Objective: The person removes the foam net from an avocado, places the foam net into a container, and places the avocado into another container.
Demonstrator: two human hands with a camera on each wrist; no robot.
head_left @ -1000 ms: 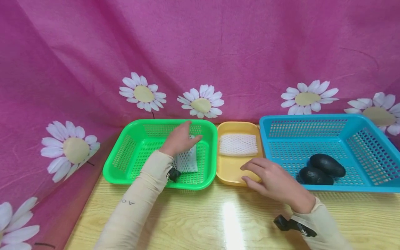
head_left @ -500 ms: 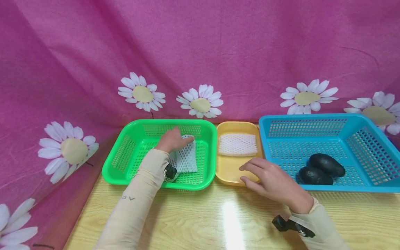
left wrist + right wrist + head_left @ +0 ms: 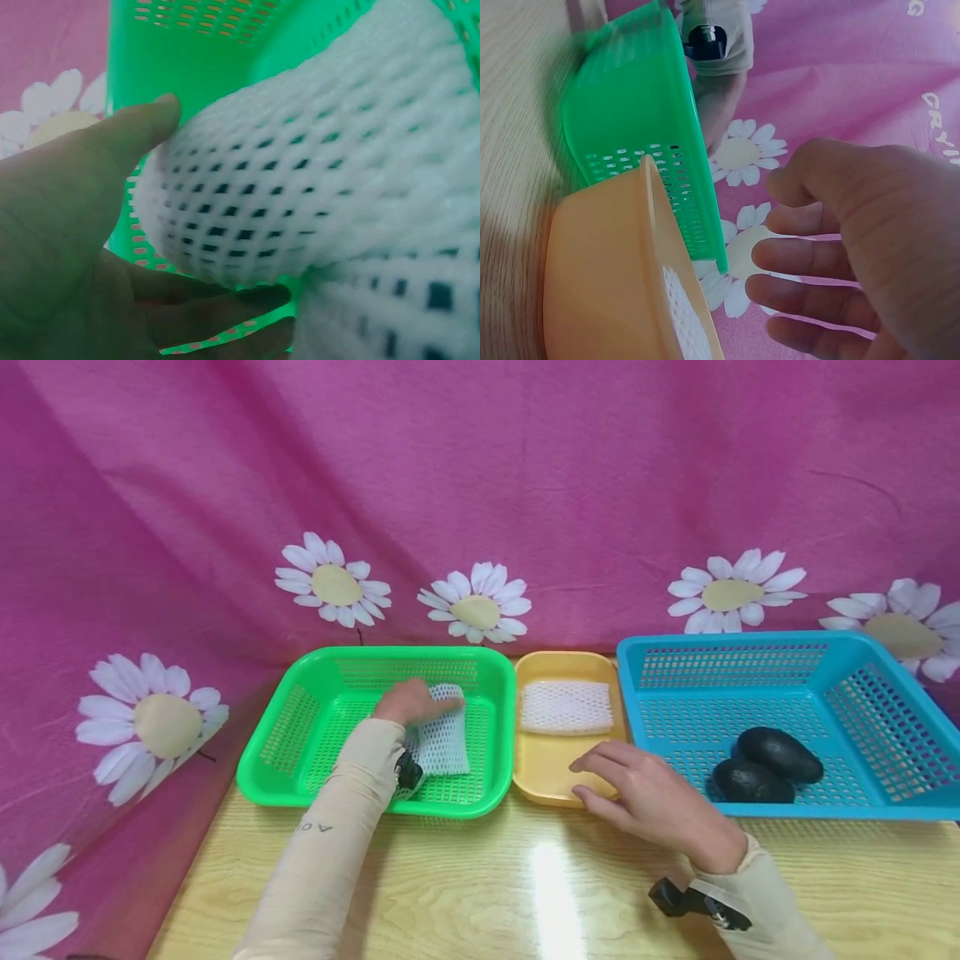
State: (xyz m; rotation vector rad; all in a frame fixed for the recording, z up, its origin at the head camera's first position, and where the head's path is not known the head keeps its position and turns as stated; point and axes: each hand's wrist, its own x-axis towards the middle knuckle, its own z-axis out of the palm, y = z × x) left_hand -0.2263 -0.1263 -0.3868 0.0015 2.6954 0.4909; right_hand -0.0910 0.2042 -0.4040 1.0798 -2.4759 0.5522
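In the green basket (image 3: 251,777), my left hand (image 3: 405,702) is down at a white foam net sleeve (image 3: 444,743). The left wrist view has my thumb at one side of the sleeve's rounded end (image 3: 232,187) and my fingers along the other, gripping it. Something dark shows through its mesh. A second netted piece (image 3: 405,300) lies against it. My right hand (image 3: 648,789) hovers by the front right corner of the yellow tray (image 3: 551,777), fingers loosely bent and holding nothing. A flat white foam net (image 3: 566,706) lies in that tray's back half.
A blue basket (image 3: 735,714) stands at the right, touching or close to the yellow tray. Two black avocado-like fruits (image 3: 780,756) lie in its front part. A pink flowered cloth (image 3: 562,485) hangs behind the containers. Wooden tabletop (image 3: 465,885) runs along the front.
My left hand has moved left and lower into the green basket, onto the netted piece. My right hand has stayed by the yellow tray. The view has shifted slightly.
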